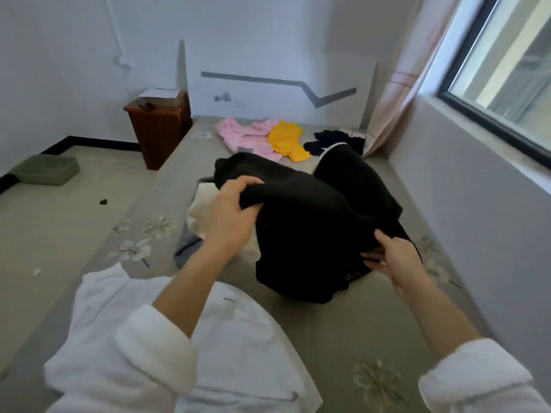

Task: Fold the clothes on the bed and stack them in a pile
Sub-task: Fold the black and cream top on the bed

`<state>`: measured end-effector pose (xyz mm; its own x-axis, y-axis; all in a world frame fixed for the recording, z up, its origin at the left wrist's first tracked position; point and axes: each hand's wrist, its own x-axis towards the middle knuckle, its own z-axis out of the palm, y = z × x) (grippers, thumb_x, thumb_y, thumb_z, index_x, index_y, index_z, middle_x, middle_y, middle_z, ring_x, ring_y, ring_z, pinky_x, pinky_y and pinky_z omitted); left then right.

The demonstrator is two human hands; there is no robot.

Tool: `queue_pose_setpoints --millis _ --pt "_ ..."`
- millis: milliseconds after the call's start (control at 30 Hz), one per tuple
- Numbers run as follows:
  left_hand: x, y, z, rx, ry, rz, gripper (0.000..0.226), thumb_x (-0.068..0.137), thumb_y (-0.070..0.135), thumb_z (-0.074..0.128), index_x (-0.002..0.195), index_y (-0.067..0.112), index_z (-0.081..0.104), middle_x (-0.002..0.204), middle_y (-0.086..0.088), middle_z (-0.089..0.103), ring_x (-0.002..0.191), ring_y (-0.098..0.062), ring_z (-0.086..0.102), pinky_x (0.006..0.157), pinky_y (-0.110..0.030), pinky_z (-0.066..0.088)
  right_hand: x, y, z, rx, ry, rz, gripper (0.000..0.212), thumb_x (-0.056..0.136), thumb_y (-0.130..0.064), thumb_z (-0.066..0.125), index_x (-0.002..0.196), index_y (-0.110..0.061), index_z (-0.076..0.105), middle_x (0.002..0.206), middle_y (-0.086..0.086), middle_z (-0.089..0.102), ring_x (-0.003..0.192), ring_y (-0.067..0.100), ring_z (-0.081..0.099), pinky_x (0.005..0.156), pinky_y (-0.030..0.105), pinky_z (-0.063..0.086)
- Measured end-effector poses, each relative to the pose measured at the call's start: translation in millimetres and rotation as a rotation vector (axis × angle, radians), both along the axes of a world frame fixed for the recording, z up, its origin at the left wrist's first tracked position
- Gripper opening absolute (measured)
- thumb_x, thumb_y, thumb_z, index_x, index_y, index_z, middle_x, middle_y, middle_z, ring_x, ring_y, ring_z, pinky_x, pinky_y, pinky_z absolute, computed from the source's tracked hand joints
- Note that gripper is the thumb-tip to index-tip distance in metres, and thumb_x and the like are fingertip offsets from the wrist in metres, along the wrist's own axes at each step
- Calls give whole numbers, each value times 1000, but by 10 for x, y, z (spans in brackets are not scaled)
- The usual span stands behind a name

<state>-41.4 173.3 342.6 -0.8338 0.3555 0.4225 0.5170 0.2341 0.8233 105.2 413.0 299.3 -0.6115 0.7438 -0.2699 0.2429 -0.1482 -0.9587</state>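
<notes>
Two sleeves of a thick, fluffy white fabric are worn: the left sleeve (155, 338) and the right sleeve (477, 380). Each is finished in a broad, rounded cuff that is turned back on itself. The cuffs are soft and fleece-like in texture, with the pile showing as a fuzzy edge. Beyond the cuffs the forearms are left uncovered down to the left hand (231, 213) and the right hand (398, 260), both bare. Finer detail of the weave cannot be made out, as the lower edge of the view is blurred.
</notes>
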Motion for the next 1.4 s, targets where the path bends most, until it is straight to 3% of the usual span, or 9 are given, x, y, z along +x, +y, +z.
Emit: queue_pose_setpoints --millis 233,467,567,633,733,867,967,1233,1400 --pt "881 244 -1406 -447 -308 -452 31 79 -4 61 104 13 70 107 -4 62 110 -16 55 101 -17 34 483 -196 -860 79 -511 118 14 97 -13 50 106 -7 59 92 10 58 90 28 58 81 44 50" --pt "1379 159 -2025 -319 -717 -594 19 78 -1 71 93 10 74 95 -2 71 91 -9 66 83 -27 56 485 -343 -1274 9 -744 333 12 94 -29 53 95 -21 62 101 6 61 87 20 59 74 41 54" --pt "1393 89 -2131 -184 -946 -591 19 77 -2 72 90 11 74 91 -6 72 87 -12 69 77 -23 56 516 -471 -1549 -79 -873 307 65 81 -48 67 130 -10 44 126 16 53 109 33 58 89 48 53" --pt "1377 34 -2199 -140 -1051 -564 24 77 -6 67 89 14 75 90 -6 73 87 -13 69 77 -21 53 552 -591 -1716 -190 -873 234 71 72 -33 79 126 -7 41 123 20 53 106 38 58 79 46 55" --pt "1303 -8 -2287 3 -1274 -441 34 80 -12 54 96 12 71 104 -10 70 94 -13 65 77 -21 50 599 -656 -1930 -238 -832 194 19 69 5 71 83 -4 61 87 17 63 80 28 62 66 34 53" --pt "994 14 -2588 -150 -1398 263 51 86 19 64 132 18 44 137 -11 42 118 -29 47 97 -41 45 663 -533 -1861 -327 -692 122 11 79 -4 59 71 -12 61 75 11 58 70 21 55 58 29 42" --pt "793 117 -2769 143 -1818 258 60 83 42 70 129 15 44 127 -11 49 117 -35 50 93 -57 47 852 -352 -1699 -450 -551 121 19 94 -21 53 91 -10 68 90 11 72 85 26 67 68 34 53" --pt "568 532 -2947 170 -1700 116 24 92 17 58 113 8 53 91 -8 60 75 -21 57 60 -35 49 1371 -62 -1637 -481 -635 -71 14 88 5 45 89 1 59 79 15 58 64 22 60 55 30 48" --pt "641 362 -2909 307 -1702 16 10 85 3 52 77 8 54 55 1 51 49 -10 49 57 -27 52 1532 138 -1819 -18 -954 -623 36 92 -5 51 121 15 53 115 27 56 107 39 54 84 40 40"
